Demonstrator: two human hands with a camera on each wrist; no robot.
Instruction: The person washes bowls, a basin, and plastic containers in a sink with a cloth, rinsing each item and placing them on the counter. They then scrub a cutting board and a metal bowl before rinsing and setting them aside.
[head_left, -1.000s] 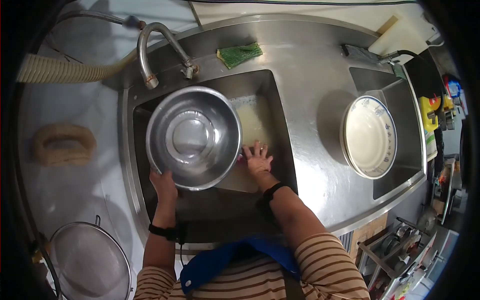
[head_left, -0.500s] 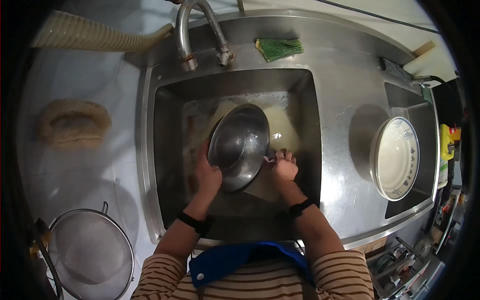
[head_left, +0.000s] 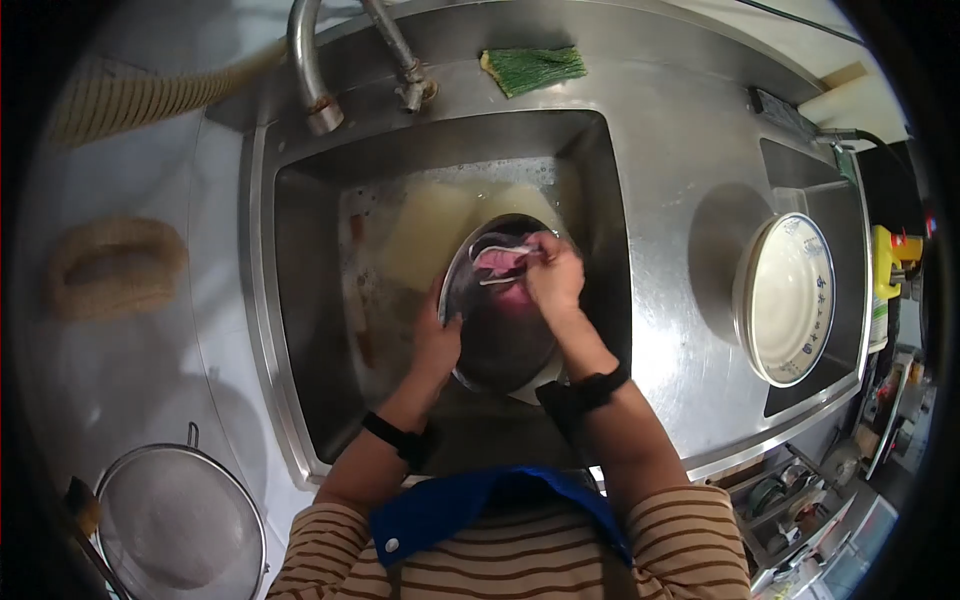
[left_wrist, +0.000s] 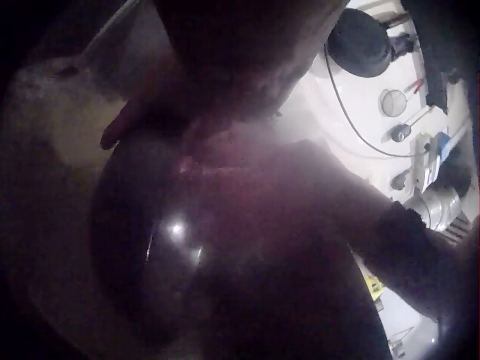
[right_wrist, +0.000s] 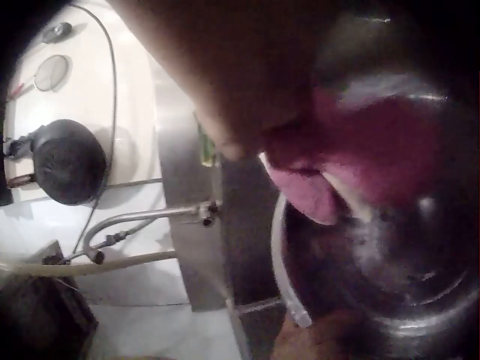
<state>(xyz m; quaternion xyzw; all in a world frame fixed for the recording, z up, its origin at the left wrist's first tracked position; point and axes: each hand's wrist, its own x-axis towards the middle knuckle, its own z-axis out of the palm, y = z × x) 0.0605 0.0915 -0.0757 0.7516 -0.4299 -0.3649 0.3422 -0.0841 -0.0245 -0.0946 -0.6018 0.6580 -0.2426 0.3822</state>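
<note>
In the head view a steel basin (head_left: 500,355) is tilted over the sink (head_left: 320,250). My left hand (head_left: 435,340) grips its left rim, thumb on the inner side. My right hand (head_left: 557,275) pinches a pink cloth with pale edges (head_left: 500,262) against the basin's inside. From the right wrist view the pink cloth (right_wrist: 307,196) bunches under the fingers, and its pink reflection shows in the shiny metal. The left wrist view is dark and hazy, with the basin's curved side (left_wrist: 127,240) below the hand.
Cloudy water with pale flat shapes (head_left: 430,235) lies in the sink. The faucet (head_left: 322,112) and a green scrubbing pad (head_left: 535,70) are behind. Stacked white bowls (head_left: 790,300) stand at the right; a round sieve (head_left: 185,525) is at the lower left.
The basin has come down from the left and tilted over the sink. My right hand has gone from the water beside it to its inside with the pink cloth.
</note>
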